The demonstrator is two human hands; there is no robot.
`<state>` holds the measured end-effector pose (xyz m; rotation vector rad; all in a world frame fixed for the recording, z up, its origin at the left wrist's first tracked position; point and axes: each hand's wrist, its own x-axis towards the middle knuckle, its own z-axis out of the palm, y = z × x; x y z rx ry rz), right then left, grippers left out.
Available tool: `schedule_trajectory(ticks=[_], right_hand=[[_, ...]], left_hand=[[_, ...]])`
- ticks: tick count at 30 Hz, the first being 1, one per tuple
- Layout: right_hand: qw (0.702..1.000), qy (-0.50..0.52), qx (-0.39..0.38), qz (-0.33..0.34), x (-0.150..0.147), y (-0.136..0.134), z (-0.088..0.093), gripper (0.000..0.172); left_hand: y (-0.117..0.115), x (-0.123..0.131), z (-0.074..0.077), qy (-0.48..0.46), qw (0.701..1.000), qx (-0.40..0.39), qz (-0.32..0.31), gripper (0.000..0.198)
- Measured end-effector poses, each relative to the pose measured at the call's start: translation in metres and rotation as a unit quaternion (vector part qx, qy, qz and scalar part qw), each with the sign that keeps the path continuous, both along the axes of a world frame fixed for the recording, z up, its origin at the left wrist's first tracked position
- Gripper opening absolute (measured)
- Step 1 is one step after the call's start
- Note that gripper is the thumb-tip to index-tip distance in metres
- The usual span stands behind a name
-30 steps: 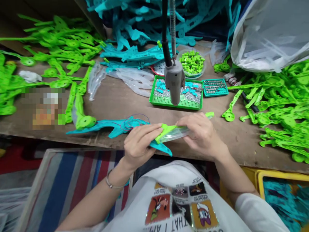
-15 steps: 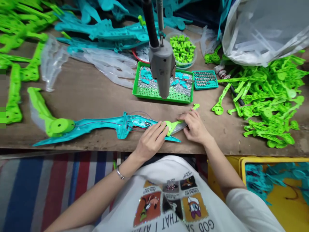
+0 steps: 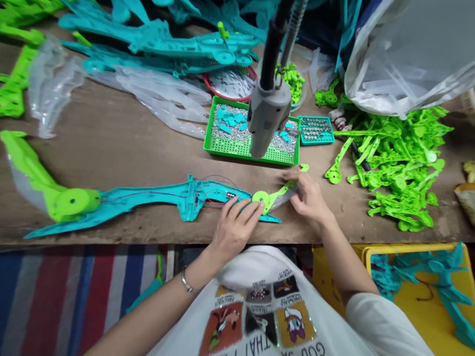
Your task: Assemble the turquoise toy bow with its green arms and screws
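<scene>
A long turquoise toy bow shell (image 3: 148, 195) lies along the table's front edge, with thin wires and a small spring-like part showing inside. At its right end sits a green limb arm (image 3: 277, 197) with a round hub and a clear plastic piece (image 3: 284, 199) along it. My left hand (image 3: 237, 223) is closed over the shell's near edge, fingertips beside the hub, thumb hidden. My right hand (image 3: 309, 197) grips the limb's outer part, and the limb's tip shows past the fingers. A larger green limb (image 3: 70, 202) is on the shell's left end.
A grey electric screwdriver (image 3: 269, 118) hangs over a green tray (image 3: 222, 147) of screws and turquoise bits. Green arms (image 3: 404, 153) are heaped at right, near a teal tray (image 3: 317, 140). Turquoise shells (image 3: 159, 42) and clear plastic pieces (image 3: 159, 96) lie behind. A yellow bin (image 3: 339, 262) stands below right.
My left fingers have slid off the hub onto the shell, baring its centre hole. My right hand has moved outward along the limb. The bow's left end appears further left; the view has shifted.
</scene>
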<state>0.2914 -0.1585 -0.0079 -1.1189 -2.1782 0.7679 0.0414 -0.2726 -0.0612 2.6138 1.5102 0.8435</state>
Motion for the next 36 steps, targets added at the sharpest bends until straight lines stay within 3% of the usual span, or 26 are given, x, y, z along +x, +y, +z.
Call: schedule_trajectory(ticks=[3,8,12,18,21,26,36], right_hand=[[0.988,0.132,-0.039,-0.064,-0.026,0.014,0.018,0.054],[0.965,0.238,-0.082,-0.079,-0.089,0.046,0.04,0.088],[0.96,0.252,-0.086,-0.086,-0.113,0.062,0.053,0.061],[0.952,0.286,-0.079,-0.077,-0.102,0.084,0.066,0.032],[0.947,0.299,-0.074,-0.093,-0.102,0.094,0.062,0.028],[0.937,0.305,-0.074,-0.152,-0.112,0.1,0.044,0.04],[0.914,0.359,-0.023,-0.188,-0.119,0.109,0.013,0.041]], left_hand=[[0.0,0.001,-0.001,-0.004,1.0,-0.009,-0.003,0.049],[0.002,0.005,0.006,-0.003,1.0,-0.012,-0.003,0.042],[0.001,0.011,0.007,-0.025,1.0,0.004,0.01,0.039],[-0.006,0.022,0.005,-0.057,0.997,0.003,0.05,0.039],[-0.007,0.023,0.004,-0.06,0.997,0.014,0.044,0.039],[-0.008,0.02,0.003,-0.062,0.997,0.003,0.037,0.04],[-0.008,0.02,-0.003,-0.096,0.994,-0.001,0.043,0.045]])
